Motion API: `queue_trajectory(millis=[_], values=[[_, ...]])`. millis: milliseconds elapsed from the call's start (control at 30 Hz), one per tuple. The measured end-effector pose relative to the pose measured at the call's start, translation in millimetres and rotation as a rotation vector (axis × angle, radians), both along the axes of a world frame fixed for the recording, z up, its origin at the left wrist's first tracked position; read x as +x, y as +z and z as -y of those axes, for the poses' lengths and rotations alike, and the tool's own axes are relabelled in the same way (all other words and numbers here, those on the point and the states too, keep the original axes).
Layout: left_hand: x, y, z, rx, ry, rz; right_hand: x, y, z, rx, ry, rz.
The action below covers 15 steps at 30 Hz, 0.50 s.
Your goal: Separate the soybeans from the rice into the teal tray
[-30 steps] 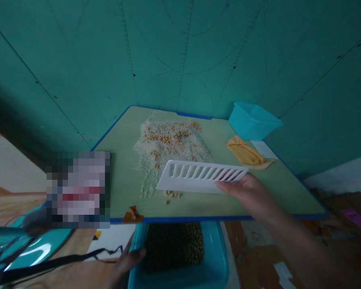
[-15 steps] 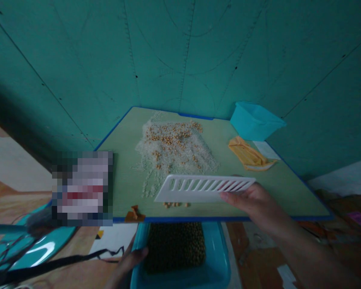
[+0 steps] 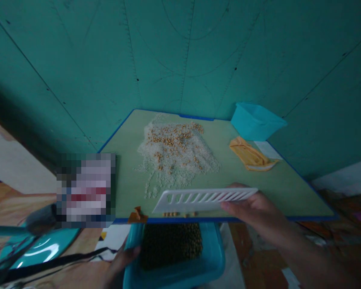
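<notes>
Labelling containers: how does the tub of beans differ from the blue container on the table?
The tub is below the table's front edge; the blue container rests at its far right corner. The left hand holds the tub, while the blue container is untouched. Both are blue.

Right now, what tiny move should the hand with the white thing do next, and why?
Probably a short, gentle pull of the white slotted plate toward the blue table edge with the right hand. A few tan beads lie between plate and edge, and the blue tub, its side held by the left hand, shows just below.
</notes>
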State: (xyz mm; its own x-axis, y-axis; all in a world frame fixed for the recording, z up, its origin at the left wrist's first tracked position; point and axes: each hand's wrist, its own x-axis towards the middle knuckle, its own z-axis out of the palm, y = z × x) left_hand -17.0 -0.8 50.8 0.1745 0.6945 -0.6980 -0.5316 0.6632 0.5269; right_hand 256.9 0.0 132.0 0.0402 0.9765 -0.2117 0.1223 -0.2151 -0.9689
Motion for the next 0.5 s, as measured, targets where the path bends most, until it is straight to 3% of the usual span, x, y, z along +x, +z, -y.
queue_trajectory(millis=[167,367,500], values=[[-2.1,0.5,-2.3,-0.052,-0.053,-0.073,-0.9,0.0,4.0,0.021,0.045,0.036],[0.6,-2.0,1.3,-0.020,0.009,-0.074,-2.0,0.4,5.0,0.013,0.057,0.001],[-1.3,-23.4,-1.5,-0.088,-0.033,-0.014,-5.3,3.4,5.2,0.030,0.066,-0.031]])
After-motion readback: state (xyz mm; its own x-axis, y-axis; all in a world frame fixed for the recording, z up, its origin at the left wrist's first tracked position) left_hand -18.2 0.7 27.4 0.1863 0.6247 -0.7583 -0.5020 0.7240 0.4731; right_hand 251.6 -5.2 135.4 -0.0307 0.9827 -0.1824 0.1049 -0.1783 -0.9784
